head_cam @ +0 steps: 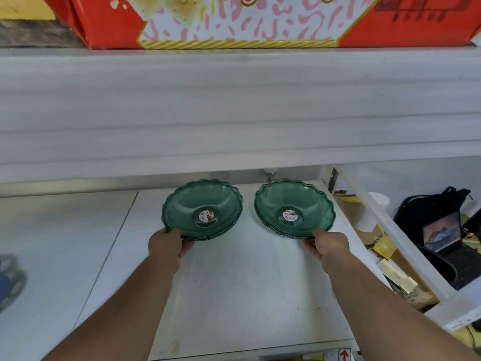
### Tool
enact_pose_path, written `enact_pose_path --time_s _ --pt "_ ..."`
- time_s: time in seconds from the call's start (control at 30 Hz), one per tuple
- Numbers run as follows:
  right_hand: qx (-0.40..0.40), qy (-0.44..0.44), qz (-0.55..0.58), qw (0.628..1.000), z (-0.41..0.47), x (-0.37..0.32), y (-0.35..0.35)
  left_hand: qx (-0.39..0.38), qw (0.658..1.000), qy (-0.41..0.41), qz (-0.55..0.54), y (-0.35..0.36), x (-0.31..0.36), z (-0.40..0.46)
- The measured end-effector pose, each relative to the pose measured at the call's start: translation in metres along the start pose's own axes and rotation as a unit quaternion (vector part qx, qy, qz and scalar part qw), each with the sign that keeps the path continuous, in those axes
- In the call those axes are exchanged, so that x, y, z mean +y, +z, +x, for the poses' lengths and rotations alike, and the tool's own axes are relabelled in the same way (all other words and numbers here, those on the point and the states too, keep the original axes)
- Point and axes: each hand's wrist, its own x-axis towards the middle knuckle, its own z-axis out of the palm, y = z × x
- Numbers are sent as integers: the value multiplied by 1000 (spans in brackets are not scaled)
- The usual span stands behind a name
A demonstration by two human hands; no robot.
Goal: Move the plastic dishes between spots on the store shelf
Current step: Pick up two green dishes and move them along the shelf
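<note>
From the head camera, both forearms reach forward over a white shelf [234, 282]. The left hand [166, 246] pinches the near rim of the left green dish stack [203, 208], thumb on top and fingers curled beneath, where they are mostly hidden. The right hand [329, 246] grips the near rim of the right green dish stack [294, 205] the same way, its fingertips tucked out of sight under the edge. How many dishes sit in each stack is hard to tell; only a few nested scalloped rims show. The dishes are round, so no long axis stands out; both open upward and tilt slightly toward the camera, a sticker at the centre of each. Whether their far edges touch the shelf is unclear. Beyond the hands, the upper shelf's front blocks the back of the bay. A blurred dark shape [10, 277] far left of the left hand is cut off.
</note>
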Motion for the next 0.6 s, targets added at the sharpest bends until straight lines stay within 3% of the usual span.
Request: enact_pose_path --time_s 0.37,0.6 --pt "4 12 -29 1000 -10 -3 -2 -12 999 -33 -15 -2 5 -5" --pt "35 -48 -196 979 -59 8 -2 -20 994 -47 99 -23 11 -26"
